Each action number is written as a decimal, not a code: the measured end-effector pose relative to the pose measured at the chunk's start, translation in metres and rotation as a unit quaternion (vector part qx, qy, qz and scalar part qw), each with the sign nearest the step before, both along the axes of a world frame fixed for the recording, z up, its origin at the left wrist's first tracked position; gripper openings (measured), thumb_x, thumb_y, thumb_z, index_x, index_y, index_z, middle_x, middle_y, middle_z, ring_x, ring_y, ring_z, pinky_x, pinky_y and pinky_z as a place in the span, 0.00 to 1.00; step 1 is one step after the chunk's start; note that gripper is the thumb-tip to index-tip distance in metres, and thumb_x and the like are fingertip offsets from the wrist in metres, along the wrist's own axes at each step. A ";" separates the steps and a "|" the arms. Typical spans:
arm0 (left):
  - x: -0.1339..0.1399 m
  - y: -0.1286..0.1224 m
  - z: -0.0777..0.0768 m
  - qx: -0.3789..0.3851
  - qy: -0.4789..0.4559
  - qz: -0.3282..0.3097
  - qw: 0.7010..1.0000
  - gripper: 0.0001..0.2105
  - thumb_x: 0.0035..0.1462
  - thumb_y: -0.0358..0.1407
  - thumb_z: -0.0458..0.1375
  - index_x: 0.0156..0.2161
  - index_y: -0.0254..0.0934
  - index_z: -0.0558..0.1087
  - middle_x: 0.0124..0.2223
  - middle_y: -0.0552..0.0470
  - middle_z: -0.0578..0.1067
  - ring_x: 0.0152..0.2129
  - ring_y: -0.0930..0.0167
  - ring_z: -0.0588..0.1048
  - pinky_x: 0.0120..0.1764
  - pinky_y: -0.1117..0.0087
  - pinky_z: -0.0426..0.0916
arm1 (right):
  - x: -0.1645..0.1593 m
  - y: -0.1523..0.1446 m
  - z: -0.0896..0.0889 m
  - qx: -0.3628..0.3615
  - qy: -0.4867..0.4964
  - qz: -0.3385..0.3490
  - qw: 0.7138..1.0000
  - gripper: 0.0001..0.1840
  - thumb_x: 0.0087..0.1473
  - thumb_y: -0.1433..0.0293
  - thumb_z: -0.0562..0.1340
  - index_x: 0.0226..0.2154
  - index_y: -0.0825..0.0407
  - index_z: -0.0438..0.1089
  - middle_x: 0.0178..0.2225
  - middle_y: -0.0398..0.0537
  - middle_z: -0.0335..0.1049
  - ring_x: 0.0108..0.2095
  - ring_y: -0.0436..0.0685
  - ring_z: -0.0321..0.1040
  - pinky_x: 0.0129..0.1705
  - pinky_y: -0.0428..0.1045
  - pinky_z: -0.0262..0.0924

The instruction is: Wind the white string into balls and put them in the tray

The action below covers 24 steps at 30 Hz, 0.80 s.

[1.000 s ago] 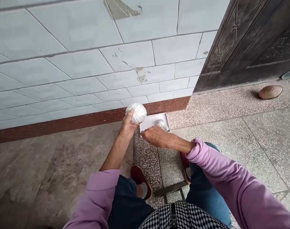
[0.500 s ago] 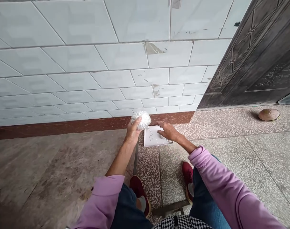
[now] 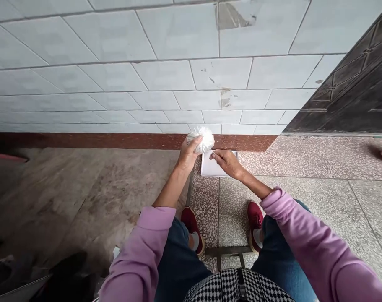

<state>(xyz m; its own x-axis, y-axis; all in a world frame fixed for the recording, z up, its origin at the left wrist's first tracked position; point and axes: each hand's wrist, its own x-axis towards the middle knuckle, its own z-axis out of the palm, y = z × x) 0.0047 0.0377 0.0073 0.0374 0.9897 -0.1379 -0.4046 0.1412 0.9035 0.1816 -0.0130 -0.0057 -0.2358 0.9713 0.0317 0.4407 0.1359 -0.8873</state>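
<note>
A fluffy white ball of yarn [image 3: 205, 139] is gripped by my left hand [image 3: 187, 155], thumb across its near side. It is held up in front of the wall's foot. Just below and right of the ball is my right hand [image 3: 227, 162], its thumb and fingers pinched together at what looks like a short strand from the ball. How much yarn is in that pinch is too small to see. Under my hands a shallow white tray [image 3: 211, 170] lies on the speckled floor, partly covered by my right hand.
A white tiled wall [image 3: 124, 77] with a red-brown skirting rises in front. A dark patterned door [image 3: 351, 92] stands at the right. Below me are my red shoes [image 3: 192, 224] and a dark metal bar [image 3: 228, 251]. Dark clutter [image 3: 68, 272] lies at lower left.
My right hand has closed from spread fingers to a pinch beside the ball. The loose strand seen over the tray no longer shows there. The view has shifted left and down.
</note>
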 end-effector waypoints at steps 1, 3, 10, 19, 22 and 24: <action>-0.003 0.002 -0.001 -0.005 0.014 -0.002 1.000 0.33 0.36 0.49 0.82 0.47 0.37 0.80 0.43 0.49 0.85 0.41 0.63 0.84 0.43 0.67 0.78 | 0.003 -0.003 0.005 0.026 -0.020 0.009 0.999 0.14 0.73 0.69 0.59 0.34 0.51 0.75 0.29 0.43 0.72 0.34 0.55 0.70 0.43 0.50 0.61; -0.008 0.003 -0.005 -0.010 0.050 -0.006 0.999 0.33 0.35 0.47 0.83 0.47 0.37 0.80 0.42 0.49 0.84 0.39 0.63 0.83 0.43 0.67 0.77 | 0.011 -0.008 0.015 0.058 -0.040 0.023 0.997 0.16 0.75 0.67 0.58 0.36 0.51 0.76 0.31 0.45 0.74 0.35 0.56 0.70 0.45 0.50 0.60; -0.006 -0.002 -0.017 0.017 0.149 -0.072 0.986 0.41 0.26 0.41 0.84 0.51 0.37 0.80 0.47 0.46 0.85 0.46 0.59 0.82 0.52 0.61 0.76 | 0.039 -0.004 0.045 0.116 -0.001 0.024 0.993 0.26 0.75 0.50 0.57 0.33 0.50 0.74 0.27 0.42 0.68 0.30 0.54 0.63 0.38 0.50 0.57; -0.008 -0.017 0.000 0.013 0.203 -0.333 0.921 0.40 0.39 0.44 0.82 0.58 0.37 0.76 0.52 0.44 0.82 0.48 0.59 0.80 0.51 0.60 0.73 | 0.046 0.002 0.037 0.113 0.010 0.024 0.993 0.30 0.74 0.45 0.60 0.27 0.48 0.62 0.25 0.39 0.59 0.28 0.51 0.56 0.34 0.51 0.52; -0.004 -0.017 -0.003 0.014 0.216 -0.354 0.910 0.40 0.39 0.46 0.82 0.57 0.36 0.76 0.50 0.44 0.82 0.48 0.59 0.79 0.51 0.60 0.73 | 0.045 0.003 0.032 0.116 -0.004 0.023 0.993 0.27 0.75 0.51 0.62 0.27 0.48 0.61 0.25 0.40 0.60 0.28 0.51 0.56 0.35 0.52 0.51; 0.000 -0.018 -0.009 0.026 0.217 -0.355 0.909 0.39 0.41 0.48 0.81 0.58 0.36 0.76 0.49 0.45 0.82 0.47 0.59 0.80 0.49 0.61 0.73 | 0.044 0.004 0.030 0.125 -0.014 0.017 0.992 0.24 0.74 0.56 0.62 0.27 0.47 0.60 0.25 0.39 0.58 0.28 0.51 0.55 0.35 0.52 0.50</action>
<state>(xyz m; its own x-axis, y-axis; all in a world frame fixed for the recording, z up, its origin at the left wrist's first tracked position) 0.0043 0.0196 -0.0015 0.6229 0.7429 -0.2450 0.1676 0.1792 0.9694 0.2260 -0.0087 0.0242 -0.2716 0.9255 0.2642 0.4559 0.3654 -0.8115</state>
